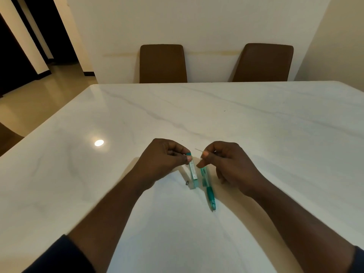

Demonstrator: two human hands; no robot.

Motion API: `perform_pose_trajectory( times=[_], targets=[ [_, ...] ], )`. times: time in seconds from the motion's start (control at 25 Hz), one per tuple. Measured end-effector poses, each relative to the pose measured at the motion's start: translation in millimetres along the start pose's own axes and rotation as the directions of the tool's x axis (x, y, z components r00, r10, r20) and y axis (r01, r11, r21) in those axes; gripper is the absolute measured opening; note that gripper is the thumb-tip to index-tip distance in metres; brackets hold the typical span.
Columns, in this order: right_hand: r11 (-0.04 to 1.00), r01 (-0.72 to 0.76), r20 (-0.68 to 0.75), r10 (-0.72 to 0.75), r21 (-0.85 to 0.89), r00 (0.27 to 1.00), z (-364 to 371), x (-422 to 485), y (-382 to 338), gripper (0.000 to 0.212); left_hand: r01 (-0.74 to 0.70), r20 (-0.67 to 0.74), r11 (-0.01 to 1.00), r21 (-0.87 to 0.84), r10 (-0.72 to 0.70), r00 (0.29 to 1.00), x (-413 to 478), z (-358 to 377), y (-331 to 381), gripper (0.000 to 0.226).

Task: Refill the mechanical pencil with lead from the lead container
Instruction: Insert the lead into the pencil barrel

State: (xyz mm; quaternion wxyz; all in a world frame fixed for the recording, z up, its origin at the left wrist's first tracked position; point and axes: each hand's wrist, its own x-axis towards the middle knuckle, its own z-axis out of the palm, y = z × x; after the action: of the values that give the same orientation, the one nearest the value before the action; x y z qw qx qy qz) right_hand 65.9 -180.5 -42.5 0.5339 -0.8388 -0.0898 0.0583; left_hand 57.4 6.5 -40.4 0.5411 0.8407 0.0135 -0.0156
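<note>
Dark sleeves (59, 255) are showing at the bottom corners, w/ both bare forearms reaching fwd over the white marble table (275, 154). Nearest the body, the pencil (209, 191) (teal, see-through barrel) is pointing its tip back toward the person and slanting up toward the R hand (230, 164). Its top end is sitting right at that hand's lowest fingertip, but can't tell whether it's being held or just lying on the table.

Just left of the pencil, the lead container (193, 171) is standing nearly upright, tilting slightly, w/ its lower end down near the tabletop (contact unclear). A small dark bit (187, 182) is lying on the table just beside that lower end, on the left.

The L hand (165, 158) is gripping the container at its teal cap end, thumb and curled fingers pinching it. The R hand is pinching a thin lead (198, 149) btwn thumb and forefinger, other fingers curling in. The lead's free end is poking toward the L hand, just above the cap and not touching it. The hands are sitting close together but apart.

Further out on the left, a bright light spot (99, 143) is reflecting off the tabletop. Past the far edge, two brown chairs (163, 64) are standing against a pale wall (212, 26), w/ a dark doorway (11, 56) opening at far left.
</note>
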Motion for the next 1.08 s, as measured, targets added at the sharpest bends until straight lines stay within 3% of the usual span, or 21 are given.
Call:
perform_pose_trajectory(
  times=[0.12, 0.44, 0.6, 0.76, 1.08],
  targets=[
    [0.992, 0.03, 0.073, -0.022, -0.122, 0.997, 1.9, -1.7, 0.0, 0.017, 0.029, 0.005, 0.999, -0.026, -0.029, 1.0, -0.4, -4.9, -0.5, 0.008],
    [0.928, 0.078, -0.024, -0.094, -0.363, 0.995, -14.0, 4.2, 6.8, 0.015, 0.006, 0.053, 0.998, -0.062, -0.002, 0.999, -4.8, 19.6, 2.8, 0.013],
    [0.945, 0.023, -0.069, -0.048, -0.327, 0.996, -25.0, 8.6, 10.4, 0.014, -0.044, 0.012, 0.999, 0.012, 0.044, 0.999, -3.1, 33.9, 1.7, 0.016],
    [0.961, 0.018, -0.087, -0.044, -0.278, 0.995, -22.4, 11.4, 14.5, 0.016, -0.132, -0.02, 0.969, 0.21, 0.139, 0.99, 0.2, 44.0, -2.8, 0.016],
    [0.979, -0.026, -0.127, 0.001, -0.201, 0.992, -20.7, 12.5, 15.4, 0.019, -0.129, -0.018, 0.916, 0.379, 0.147, 0.989, 3.0, 46.8, -4.0, 0.019]
  ],
)
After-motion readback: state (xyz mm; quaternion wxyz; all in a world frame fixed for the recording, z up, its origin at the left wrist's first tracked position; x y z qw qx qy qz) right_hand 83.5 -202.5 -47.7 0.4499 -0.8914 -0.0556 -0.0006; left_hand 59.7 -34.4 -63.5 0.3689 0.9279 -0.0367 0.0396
